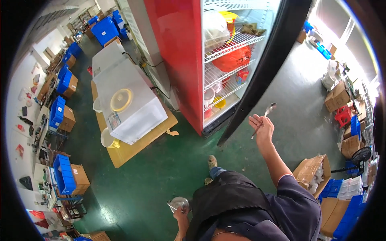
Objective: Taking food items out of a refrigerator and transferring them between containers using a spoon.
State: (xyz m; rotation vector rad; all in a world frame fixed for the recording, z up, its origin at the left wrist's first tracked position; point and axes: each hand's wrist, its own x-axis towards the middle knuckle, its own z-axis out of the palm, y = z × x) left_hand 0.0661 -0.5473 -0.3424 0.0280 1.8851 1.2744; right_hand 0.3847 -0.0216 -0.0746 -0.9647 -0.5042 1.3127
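A metal spoon is held in my right hand, its bowl pointing away from me and its handle crossing the palm. That hand is raised beside the black-framed door of a red refrigerator, which stands open. Low at my left side, my left hand grips a shiny round bowl by its near rim. A thin light strip crosses the bowl's left side; I cannot tell what it is. On the wire shelves sit an orange-red bag, a white bag and a yellow-lidded container.
Left of the refrigerator, a white chest-like box stands on flattened cardboard, with a cream mug beside it. Blue bins and cartons line the left wall. An open carton lies at my right, near stacked boxes.
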